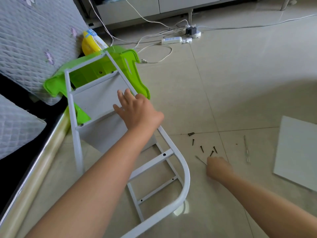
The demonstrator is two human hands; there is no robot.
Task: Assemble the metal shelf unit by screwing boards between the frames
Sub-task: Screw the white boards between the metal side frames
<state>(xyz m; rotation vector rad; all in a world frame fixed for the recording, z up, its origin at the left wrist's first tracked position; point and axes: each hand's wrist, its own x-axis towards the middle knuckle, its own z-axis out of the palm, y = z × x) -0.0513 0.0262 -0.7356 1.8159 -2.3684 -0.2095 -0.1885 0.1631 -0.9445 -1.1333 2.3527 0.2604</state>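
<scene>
The white metal shelf frame (186,176) lies tilted on the tiled floor, its far end propped on a green plastic stool (130,62). Two white boards (96,98) sit fixed between its two sides. My left hand (135,109) rests on the near side rail over a board, fingers spread and straight. My right hand (217,166) is down on the floor beside several dark screws (202,148), its fingers curled under over a thin metal tool (200,159); whether it grips the tool is hidden. A loose white board (298,152) lies at the right.
A bed with a quilted cover (30,48) and a metal rail (34,169) runs along the left. Power strips and cables (171,40) sprawl on the floor at the back. A second thin metal piece (246,149) lies near the loose board.
</scene>
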